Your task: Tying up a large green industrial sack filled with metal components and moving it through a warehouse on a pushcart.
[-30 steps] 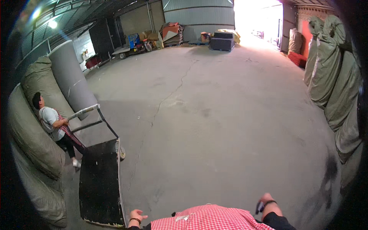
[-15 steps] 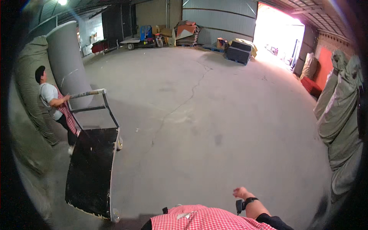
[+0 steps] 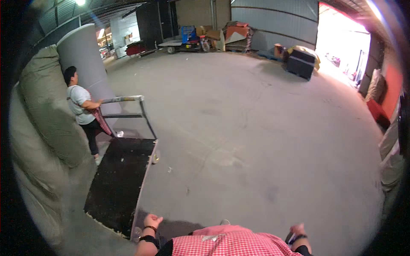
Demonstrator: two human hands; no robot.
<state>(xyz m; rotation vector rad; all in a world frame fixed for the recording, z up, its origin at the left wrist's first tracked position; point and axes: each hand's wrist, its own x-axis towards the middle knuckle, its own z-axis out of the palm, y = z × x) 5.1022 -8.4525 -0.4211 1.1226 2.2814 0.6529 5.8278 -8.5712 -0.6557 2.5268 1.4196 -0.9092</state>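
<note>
Left hand (image 3: 151, 222): loosely curled, holding nothing, now just beside the cart's near corner.
Right hand (image 3: 297, 229): empty; fingers too blurred to tell, lower than before.
Cart (image 3: 119, 183): black deck on the floor, nearer than earlier.
Co-worker (image 3: 83, 109): grips the cart's far handle (image 3: 121, 99).

A warehouse: bare concrete floor (image 3: 256, 128), corrugated metal walls (image 3: 273, 17); a wide loading doorway (image 3: 341, 51). Huge stuffed sacks (image 3: 42, 115) line the sides; a flatbed trolley (image 3: 119, 183) stands by

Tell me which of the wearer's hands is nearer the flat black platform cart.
Left. The left hand hovers just beside the flat black platform cart's near corner; the right hand is far off to its right.
</note>
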